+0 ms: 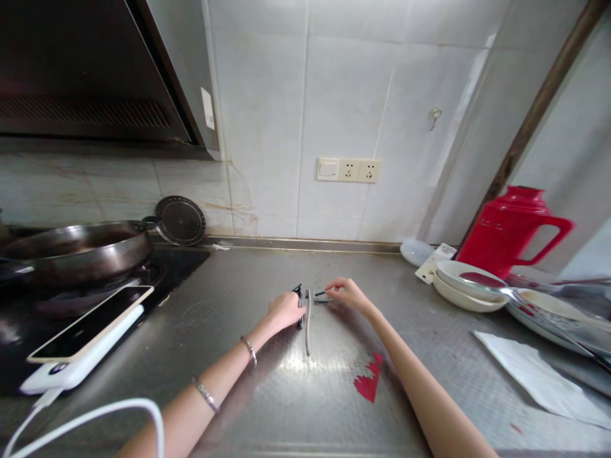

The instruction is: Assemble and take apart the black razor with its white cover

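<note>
My left hand (285,310) is closed on a narrow black object (300,323), which lies lengthwise on the metal counter; its exact kind I cannot make out. Just right of it is a thin, slightly bent grey strip (308,331), untouched. My right hand (349,295) pinches the end of a short, thin dark green stick (319,293). A second short dark stick (321,301) lies right below that one, close to the grey strip. Nearer to me is a torn red scrap (370,380), flat on the counter between my forearms.
To the left, a pan (90,248) stands on the black stove beside a phone (93,321) lying on a white device with a white cable. At right are a red thermos jug (506,232), white bowls (470,296) and a white paper sheet (539,375). A tiled wall closes the back.
</note>
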{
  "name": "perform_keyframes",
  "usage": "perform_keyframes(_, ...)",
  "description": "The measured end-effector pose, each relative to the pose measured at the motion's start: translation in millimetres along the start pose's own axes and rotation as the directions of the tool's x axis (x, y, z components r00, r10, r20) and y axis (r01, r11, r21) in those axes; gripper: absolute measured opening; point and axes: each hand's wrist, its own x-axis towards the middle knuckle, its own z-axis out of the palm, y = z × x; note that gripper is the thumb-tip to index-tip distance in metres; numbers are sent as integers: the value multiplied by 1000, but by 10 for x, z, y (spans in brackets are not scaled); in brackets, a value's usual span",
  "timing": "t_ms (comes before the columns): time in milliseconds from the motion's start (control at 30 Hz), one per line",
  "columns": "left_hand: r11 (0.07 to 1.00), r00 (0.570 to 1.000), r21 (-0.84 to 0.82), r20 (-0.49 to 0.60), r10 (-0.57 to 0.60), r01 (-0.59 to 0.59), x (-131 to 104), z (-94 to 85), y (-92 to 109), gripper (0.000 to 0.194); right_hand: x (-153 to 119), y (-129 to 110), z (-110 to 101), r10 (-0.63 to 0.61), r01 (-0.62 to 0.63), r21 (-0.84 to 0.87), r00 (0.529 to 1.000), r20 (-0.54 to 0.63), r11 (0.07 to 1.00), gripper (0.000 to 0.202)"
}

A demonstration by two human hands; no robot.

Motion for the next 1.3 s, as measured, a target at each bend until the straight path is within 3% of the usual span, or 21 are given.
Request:
perform_keyframes(800,1000,1000,12,14,-18,18,-20,-19,18,29,-20,57,66,0,10,-135,997,75,991,18)
perform_keyframes(1300,1000,1000,27,10,4,-4,-34,-26,23,34,-18,5,-47,141,-146,-111,988,-56,983,27)
